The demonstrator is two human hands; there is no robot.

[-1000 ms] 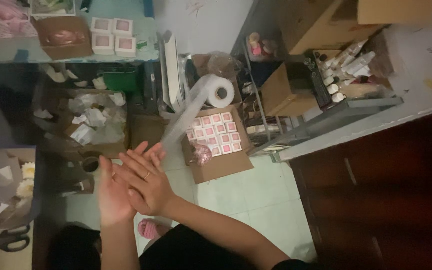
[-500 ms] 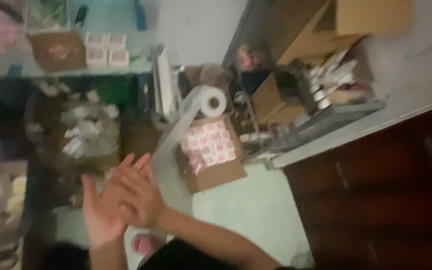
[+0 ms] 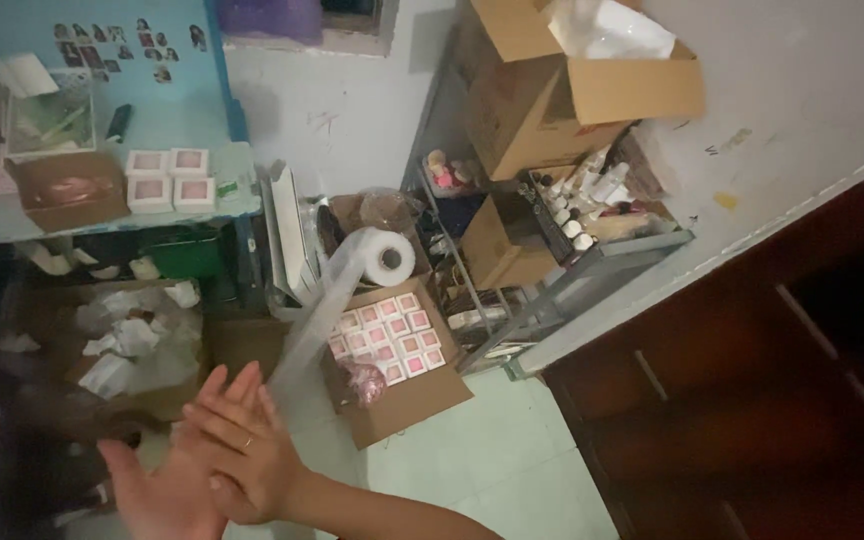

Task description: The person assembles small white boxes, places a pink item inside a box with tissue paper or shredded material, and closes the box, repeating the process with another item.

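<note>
My right hand (image 3: 252, 458) lies flat across my left hand (image 3: 157, 492) at the lower left, palms pressed together with the fingers stretched out. There is a ring on one finger of the right hand. Neither hand holds anything. Just beyond the fingertips a strip of clear plastic film (image 3: 307, 325) hangs down from a roll (image 3: 389, 258). Next to it on the floor stands an open cardboard box (image 3: 412, 405) packed with several small pink-and-white boxes (image 3: 392, 335).
A blue shelf (image 3: 112, 225) carries small white boxes (image 3: 167, 178) and a brown carton (image 3: 67, 190). Below it is a box of crumpled white paper (image 3: 132, 340). A metal rack (image 3: 602, 265) holds bottles under big cardboard boxes (image 3: 562, 90). A dark wooden cabinet (image 3: 752, 400) stands on the right.
My hands have stayed pressed together and slid against each other, sitting lower and further left in view. The view has shifted and sharpened after a blur.
</note>
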